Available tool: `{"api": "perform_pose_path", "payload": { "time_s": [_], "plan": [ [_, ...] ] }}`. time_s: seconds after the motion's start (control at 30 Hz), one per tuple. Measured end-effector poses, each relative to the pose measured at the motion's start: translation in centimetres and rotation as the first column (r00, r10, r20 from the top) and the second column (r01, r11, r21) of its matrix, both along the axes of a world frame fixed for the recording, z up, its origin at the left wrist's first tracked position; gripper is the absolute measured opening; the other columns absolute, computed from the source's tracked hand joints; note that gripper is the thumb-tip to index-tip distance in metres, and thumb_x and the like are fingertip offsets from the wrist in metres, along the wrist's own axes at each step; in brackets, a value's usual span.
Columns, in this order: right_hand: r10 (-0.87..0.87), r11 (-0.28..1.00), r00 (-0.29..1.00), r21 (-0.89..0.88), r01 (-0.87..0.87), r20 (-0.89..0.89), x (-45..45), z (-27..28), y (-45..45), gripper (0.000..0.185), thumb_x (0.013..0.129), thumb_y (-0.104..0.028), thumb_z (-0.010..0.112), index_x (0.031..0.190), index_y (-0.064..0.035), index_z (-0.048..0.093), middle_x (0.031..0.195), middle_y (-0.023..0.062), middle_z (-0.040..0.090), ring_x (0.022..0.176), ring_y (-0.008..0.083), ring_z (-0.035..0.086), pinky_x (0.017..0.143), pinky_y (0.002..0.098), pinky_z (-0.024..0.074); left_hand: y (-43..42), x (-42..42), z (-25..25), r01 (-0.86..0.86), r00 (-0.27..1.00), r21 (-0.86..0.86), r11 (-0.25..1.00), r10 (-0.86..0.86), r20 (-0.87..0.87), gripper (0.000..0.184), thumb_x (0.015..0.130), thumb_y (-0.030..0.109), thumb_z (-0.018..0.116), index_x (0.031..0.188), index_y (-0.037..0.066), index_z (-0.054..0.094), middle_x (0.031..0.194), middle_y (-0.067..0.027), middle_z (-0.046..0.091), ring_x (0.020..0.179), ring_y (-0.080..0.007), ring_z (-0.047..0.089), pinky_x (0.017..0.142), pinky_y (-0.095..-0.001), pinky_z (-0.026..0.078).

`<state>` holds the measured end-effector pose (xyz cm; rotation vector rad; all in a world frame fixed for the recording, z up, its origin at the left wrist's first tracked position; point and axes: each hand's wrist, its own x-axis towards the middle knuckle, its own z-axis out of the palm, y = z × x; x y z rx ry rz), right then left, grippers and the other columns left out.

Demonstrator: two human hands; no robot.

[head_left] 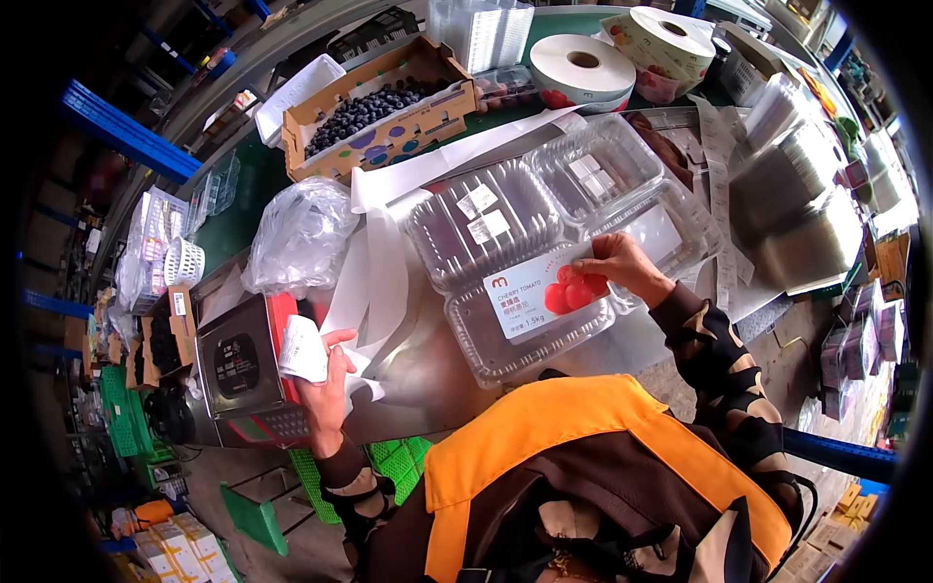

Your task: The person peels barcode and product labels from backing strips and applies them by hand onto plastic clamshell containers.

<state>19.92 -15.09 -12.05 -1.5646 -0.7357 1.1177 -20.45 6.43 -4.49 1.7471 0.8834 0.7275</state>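
My right hand (622,264) pinches the right edge of a cherry tomato label (530,299), which lies over a clear plastic container (486,352). More clear containers stand beside it; the one behind (457,243) and the one at the back right (590,175) bear small white stickers. At the left, my left hand (328,384) holds a curled piece of white label paper (303,350) between thumb and fingers, just right of a black and red label printer (238,364). White backing strips (374,282) trail across the metal table behind this hand.
A cardboard box of dark berries (379,117) sits at the back, near label rolls (583,66). A crumpled clear bag (301,236) lies behind the printer. Stacked clear containers (797,194) stand at the right. Green crates (398,462) are below the table's front edge.
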Motion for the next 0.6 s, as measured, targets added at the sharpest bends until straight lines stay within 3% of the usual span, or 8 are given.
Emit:
{"api": "perform_pose_path", "payload": {
  "time_s": [0.03, 0.13, 0.3, 0.33, 0.4, 0.47, 0.57, 0.6],
  "plan": [
    [0.033, 0.999, 0.999, -0.037, -0.033, 0.006, -0.3, -0.2, -0.4, 0.020, 0.084, -0.012, 0.076, 0.096, 0.0035, 0.072, 0.086, 0.0064, 0.073, 0.071, 0.0077, 0.066, 0.065, 0.0219, 0.0540, -0.1, 0.0, 0.2, 0.034, 0.989, 0.035, 0.999, -0.029, -0.145, 0.020, 0.094, 0.013, 0.055, 0.103, -0.001, 0.066, 0.093, -0.0043, 0.063, 0.069, -0.0078, 0.050, 0.062, -0.0230, 0.040],
    [0.051, 0.998, 0.992, -0.044, -0.047, 0.114, -1.6, -2.5, 0.2, 0.021, 0.081, -0.011, 0.077, 0.095, 0.0036, 0.072, 0.084, 0.0065, 0.073, 0.070, 0.0080, 0.065, 0.066, 0.0236, 0.0539, -2.2, 3.3, -2.2, 0.205, 0.960, 0.033, 0.978, -0.195, -0.200, 0.016, 0.092, 0.003, 0.055, 0.103, 0.000, 0.065, 0.084, -0.0029, 0.062, 0.071, -0.0115, 0.052, 0.067, -0.0280, 0.045],
    [0.089, 0.991, 0.972, -0.116, -0.065, 0.216, -3.4, -0.9, 1.2, 0.023, 0.075, -0.009, 0.078, 0.095, 0.0014, 0.073, 0.084, 0.0034, 0.074, 0.071, 0.0051, 0.064, 0.067, 0.0237, 0.0539, -7.3, 9.2, -4.7, 0.501, 0.866, 0.245, 0.830, -0.475, -0.158, 0.034, 0.085, 0.001, 0.057, 0.120, 0.001, 0.060, 0.113, -0.0158, 0.062, 0.095, -0.0304, 0.060, 0.086, -0.0387, 0.047],
    [0.054, 0.998, 0.971, -0.048, -0.044, 0.232, -3.7, -1.6, 1.3, 0.024, 0.073, -0.012, 0.078, 0.093, 0.0002, 0.073, 0.079, 0.0092, 0.073, 0.065, 0.0129, 0.067, 0.065, 0.0276, 0.0534, -7.6, 9.7, -6.0, 0.542, 0.840, 0.286, 0.791, -0.498, -0.214, 0.036, 0.086, 0.003, 0.056, 0.122, 0.001, 0.059, 0.115, -0.0156, 0.062, 0.106, -0.0312, 0.057, 0.093, -0.0394, 0.044],
    [0.071, 0.997, 0.874, -0.067, -0.044, 0.480, -4.0, -1.7, 1.2, 0.023, 0.073, -0.016, 0.078, 0.087, 0.0006, 0.071, 0.075, 0.0150, 0.069, 0.063, 0.0229, 0.066, 0.063, 0.0322, 0.0520, -7.8, 10.4, -8.1, 0.614, 0.789, 0.373, 0.696, -0.532, -0.306, 0.039, 0.086, 0.004, 0.056, 0.124, 0.001, 0.058, 0.120, -0.0164, 0.061, 0.118, -0.0353, 0.051, 0.101, -0.0429, 0.040],
    [0.073, 0.996, 0.748, -0.084, -0.023, 0.659, -4.6, -1.7, 1.3, 0.030, 0.071, -0.025, 0.079, 0.079, 0.0009, 0.066, 0.069, 0.0227, 0.060, 0.067, 0.0382, 0.062, 0.061, 0.0415, 0.0485, -8.1, 10.4, -10.2, 0.643, 0.764, 0.328, 0.693, -0.544, -0.347, 0.034, 0.084, 0.004, 0.058, 0.117, 0.001, 0.062, 0.116, -0.0152, 0.064, 0.108, -0.0345, 0.057, 0.093, -0.0425, 0.045],
    [0.140, 0.987, 0.536, -0.159, -0.011, 0.832, -5.9, -1.4, 0.9, 0.040, 0.073, -0.032, 0.079, 0.095, -0.0037, 0.060, 0.077, 0.0183, 0.065, 0.073, 0.0378, 0.065, 0.063, 0.0455, 0.0488, -7.9, 10.3, -10.8, 0.587, 0.810, 0.361, 0.725, -0.513, -0.286, 0.028, 0.081, 0.003, 0.061, 0.108, 0.002, 0.065, 0.104, -0.0164, 0.066, 0.095, -0.0351, 0.062, 0.084, -0.0424, 0.049],
    [0.065, 0.991, 0.511, -0.114, 0.065, 0.857, -5.6, -1.6, 0.8, 0.041, 0.074, -0.032, 0.078, 0.097, -0.0046, 0.059, 0.080, 0.0168, 0.065, 0.074, 0.0373, 0.065, 0.062, 0.0454, 0.0486, -7.7, 10.1, -10.8, 0.563, 0.826, 0.381, 0.733, -0.499, -0.261, 0.026, 0.080, 0.003, 0.062, 0.106, 0.002, 0.066, 0.100, -0.0173, 0.066, 0.091, -0.0356, 0.063, 0.081, -0.0424, 0.050]
  ]
}}
